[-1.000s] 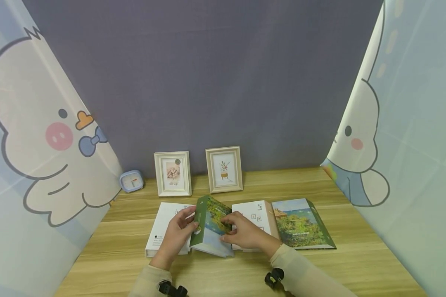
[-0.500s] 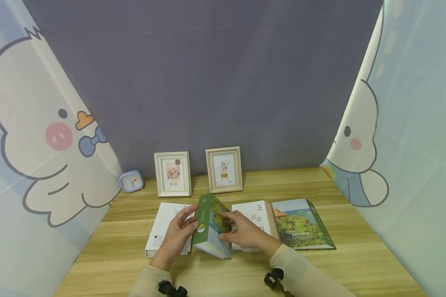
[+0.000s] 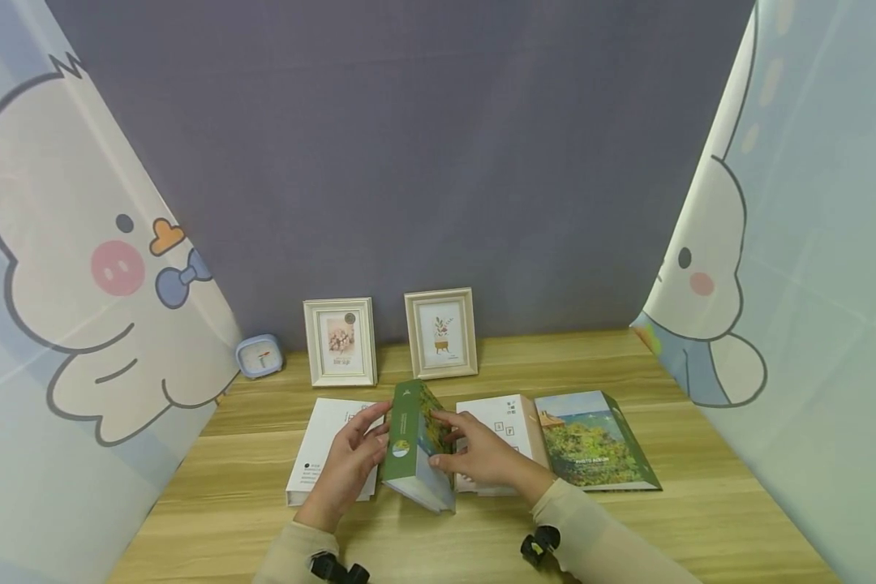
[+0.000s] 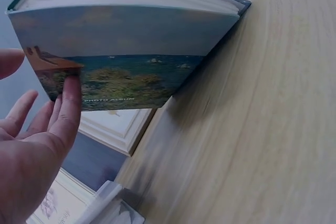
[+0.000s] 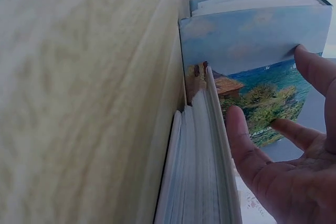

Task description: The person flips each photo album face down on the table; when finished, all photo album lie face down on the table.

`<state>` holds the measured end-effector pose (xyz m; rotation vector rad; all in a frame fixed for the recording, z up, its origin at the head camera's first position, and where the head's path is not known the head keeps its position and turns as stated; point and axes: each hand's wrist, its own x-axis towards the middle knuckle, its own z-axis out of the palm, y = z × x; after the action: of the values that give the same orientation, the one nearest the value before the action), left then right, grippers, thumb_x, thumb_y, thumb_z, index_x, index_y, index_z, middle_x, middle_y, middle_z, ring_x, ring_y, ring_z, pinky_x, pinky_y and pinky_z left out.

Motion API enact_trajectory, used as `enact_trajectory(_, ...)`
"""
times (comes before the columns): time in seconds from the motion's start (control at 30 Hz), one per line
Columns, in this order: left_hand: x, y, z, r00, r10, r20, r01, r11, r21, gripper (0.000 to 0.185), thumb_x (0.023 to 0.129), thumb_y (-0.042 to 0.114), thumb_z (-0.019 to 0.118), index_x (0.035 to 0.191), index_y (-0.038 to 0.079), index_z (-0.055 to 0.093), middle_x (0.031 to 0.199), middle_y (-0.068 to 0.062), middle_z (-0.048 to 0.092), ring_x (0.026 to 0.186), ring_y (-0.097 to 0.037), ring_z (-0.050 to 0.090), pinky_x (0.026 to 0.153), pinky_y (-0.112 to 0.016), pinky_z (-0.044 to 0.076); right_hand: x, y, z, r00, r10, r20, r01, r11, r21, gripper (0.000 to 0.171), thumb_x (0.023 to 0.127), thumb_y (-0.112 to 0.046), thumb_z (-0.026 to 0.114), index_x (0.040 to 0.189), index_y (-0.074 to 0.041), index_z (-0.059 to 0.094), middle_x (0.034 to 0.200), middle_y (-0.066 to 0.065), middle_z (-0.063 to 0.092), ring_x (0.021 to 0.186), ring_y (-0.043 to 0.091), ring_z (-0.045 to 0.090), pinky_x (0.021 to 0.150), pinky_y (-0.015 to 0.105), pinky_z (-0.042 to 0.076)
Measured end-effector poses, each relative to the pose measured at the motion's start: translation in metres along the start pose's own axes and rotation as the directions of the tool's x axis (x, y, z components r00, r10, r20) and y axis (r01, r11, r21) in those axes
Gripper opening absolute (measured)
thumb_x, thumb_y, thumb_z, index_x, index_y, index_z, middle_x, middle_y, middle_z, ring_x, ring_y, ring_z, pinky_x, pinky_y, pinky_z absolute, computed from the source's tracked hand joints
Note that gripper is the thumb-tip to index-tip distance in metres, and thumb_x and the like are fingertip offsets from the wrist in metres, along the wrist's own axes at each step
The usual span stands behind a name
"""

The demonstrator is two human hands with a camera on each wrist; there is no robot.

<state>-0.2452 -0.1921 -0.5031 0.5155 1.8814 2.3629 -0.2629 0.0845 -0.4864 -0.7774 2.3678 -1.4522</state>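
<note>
A photo album [image 3: 406, 434] with a green spine and painted seaside cover stands tilted at the middle of the table, spine upward. My left hand [image 3: 348, 458] holds its spine edge from the left, thumb beside the spine and a finger against the far cover [image 4: 157, 72]. On the other side, my right hand [image 3: 476, 454] presses the facing cover. In the right wrist view its thumb [image 5: 310, 66] and fingers [image 5: 237, 121] lie spread over that cover [image 5: 231, 45]. The white page edges show at the album's near end.
A white album [image 3: 317, 450] lies to the left. On the right lie another white album [image 3: 498, 414] and a second seaside album [image 3: 587, 446]. Two picture frames [image 3: 341, 381] [image 3: 441, 373] and a small blue clock [image 3: 259, 355] stand behind, along the back curtain [image 3: 423, 162].
The photo album has turned more upright, its spine rolling upward and toward view. Its lower end has come slightly nearer. Both hands stay on it, nearly in place.
</note>
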Motion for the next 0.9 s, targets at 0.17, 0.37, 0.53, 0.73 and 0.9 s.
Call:
enact_trajectory(0.17, -0.0012, 0.0024, 0.0018, 0.999, 0.032, 0.033, -0.032, 0.999, 0.003, 0.058, 0.106, 0.001, 0.056, 0.16, -0.001, 0.034, 0.166, -0.02, 0.029, 0.14, -0.023, 0.049, 0.104, -0.033, 0.053, -0.0015, -0.0017, -0.0007, 1.0, 0.001, 0.001, -0.001, 1.0, 0.03, 0.078, 0.098, -0.038, 0.077, 0.164, -0.028, 0.037, 0.148, 0.021, 0.046, 0.123, 0.038, 0.058, 0.078, 0.039, 0.061)
enact_trajectory(0.37, -0.0014, 0.0018, 0.0022, 0.995, 0.071, 0.076, -0.07, 0.998, -0.006, 0.06, 0.105, -0.001, 0.056, 0.16, -0.005, 0.031, 0.167, -0.022, 0.029, 0.142, -0.026, 0.047, 0.106, -0.034, 0.052, -0.0024, -0.0051, -0.0023, 1.0, 0.011, -0.001, -0.011, 0.997, 0.079, 0.077, 0.098, -0.036, 0.077, 0.163, -0.029, 0.037, 0.145, 0.023, 0.049, 0.114, 0.038, 0.063, 0.065, 0.045, 0.063)
enact_trajectory(0.53, -0.0013, -0.0002, 0.0019, 0.99, 0.093, 0.106, -0.091, 0.996, -0.025, 0.057, 0.105, -0.007, 0.052, 0.158, -0.008, 0.031, 0.167, -0.022, 0.028, 0.145, -0.028, 0.045, 0.11, -0.034, 0.049, -0.0016, -0.0058, -0.0033, 1.0, -0.016, 0.012, 0.014, 0.991, 0.131, 0.073, 0.1, -0.034, 0.075, 0.163, -0.028, 0.037, 0.147, 0.022, 0.051, 0.114, 0.037, 0.064, 0.066, 0.05, 0.063)
enact_trajectory(0.73, -0.0007, -0.0015, 0.003, 0.986, 0.089, 0.144, -0.089, 0.996, -0.009, 0.059, 0.104, -0.012, 0.049, 0.16, -0.005, 0.032, 0.169, -0.02, 0.026, 0.146, -0.025, 0.044, 0.116, -0.034, 0.043, -0.0005, -0.0056, -0.0046, 0.998, -0.056, 0.035, 0.049, 0.982, 0.184, 0.072, 0.102, -0.034, 0.072, 0.164, -0.028, 0.035, 0.153, 0.017, 0.048, 0.125, 0.035, 0.059, 0.081, 0.044, 0.061)
enact_trajectory(0.9, -0.0003, -0.0025, 0.0038, 0.988, 0.066, 0.136, -0.072, 0.997, 0.033, 0.056, 0.105, -0.006, 0.055, 0.158, -0.005, 0.038, 0.168, -0.02, 0.03, 0.145, -0.021, 0.046, 0.115, -0.031, 0.043, 0.0004, -0.0055, -0.0058, 0.996, -0.08, 0.039, 0.071, 0.978, 0.194, 0.074, 0.103, -0.034, 0.07, 0.165, -0.027, 0.032, 0.154, 0.018, 0.047, 0.127, 0.036, 0.058, 0.09, 0.038, 0.058)
